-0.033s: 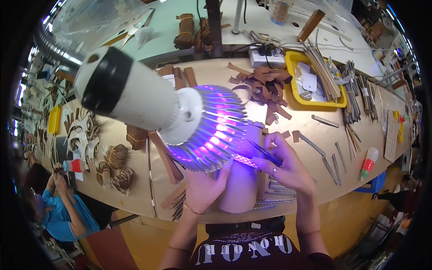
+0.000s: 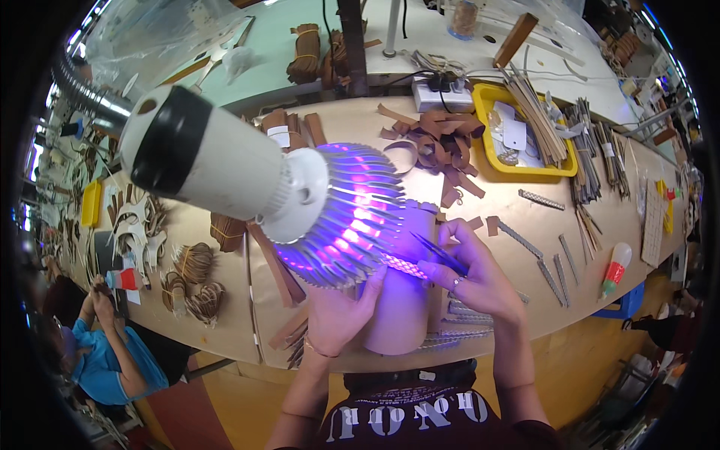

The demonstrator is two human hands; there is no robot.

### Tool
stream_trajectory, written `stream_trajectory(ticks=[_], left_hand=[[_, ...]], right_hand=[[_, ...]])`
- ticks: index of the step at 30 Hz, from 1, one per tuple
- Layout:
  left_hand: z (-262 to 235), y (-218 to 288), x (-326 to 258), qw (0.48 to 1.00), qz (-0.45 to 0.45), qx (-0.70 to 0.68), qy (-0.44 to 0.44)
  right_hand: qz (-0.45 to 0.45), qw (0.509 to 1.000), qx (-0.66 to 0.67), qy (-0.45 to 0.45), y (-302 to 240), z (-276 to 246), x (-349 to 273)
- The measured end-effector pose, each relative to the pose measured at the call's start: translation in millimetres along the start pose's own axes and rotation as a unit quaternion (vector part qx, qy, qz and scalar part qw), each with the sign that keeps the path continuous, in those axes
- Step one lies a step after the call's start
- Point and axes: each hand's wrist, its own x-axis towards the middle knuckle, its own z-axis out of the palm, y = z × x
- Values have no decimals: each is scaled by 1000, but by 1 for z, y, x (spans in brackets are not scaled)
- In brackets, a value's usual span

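Braid (image 2: 405, 266) lies across the rounded block (image 2: 400, 326) in front of the person, its long axis running from about ten o'clock down to about four. Both hands are at it, one toward each end, so neither is clearly nearer. The left hand (image 2: 339, 309) comes in from seven o'clock, its thumb tip touching the braid near the upper end; its fingers pass out of sight under the lamp (image 2: 351, 217), so I cannot tell whether they pinch from below. The right hand (image 2: 480, 283) comes in from four o'clock, its thumb at the lower end. Between that thumb and the bent forefinger it pinches dark tweezers (image 2: 444, 253), which point toward ten o'clock, apart from the braid on its far side and roughly in line with it. From the right-hand grip, then, the braid stretches away toward ten o'clock, with the lamp hanging over its far end and hiding where it stops. Purple light falls on braid and block alike. Grey strips (image 2: 466, 321) lie at four o'clock from the block's middle, brown ribbon scraps (image 2: 444, 139) near one o'clock, and a yellow tray (image 2: 525, 173) beyond them toward one.
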Motion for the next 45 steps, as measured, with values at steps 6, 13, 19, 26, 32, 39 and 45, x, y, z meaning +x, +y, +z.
stream_trajectory(ticks=[6, 13, 19, 26, 32, 39, 45], left_hand=[[2, -10, 7, 997, -53, -51, -10], [7, -14, 7, 989, -89, -117, -5], [2, -7, -19, 996, -40, 25, 78], [3, -18, -38, 991, 137, 5, -4], [10, -19, -40, 994, 95, -4, -60], [12, -20, -36, 991, 125, -4, -51], [10, -16, -32, 991, 117, -1, -70]], right_hand=[[-31, 997, 74, 3, -5, 7, 6], [-23, 999, 33, -13, -20, 12, 14], [10, 1000, -7, -9, -18, 5, 10], [32, 998, 20, -41, -19, -3, 12], [43, 998, -21, -35, -25, 0, 13], [40, 998, -38, -33, -31, 2, 11], [27, 997, -52, -41, -31, 2, 14]])
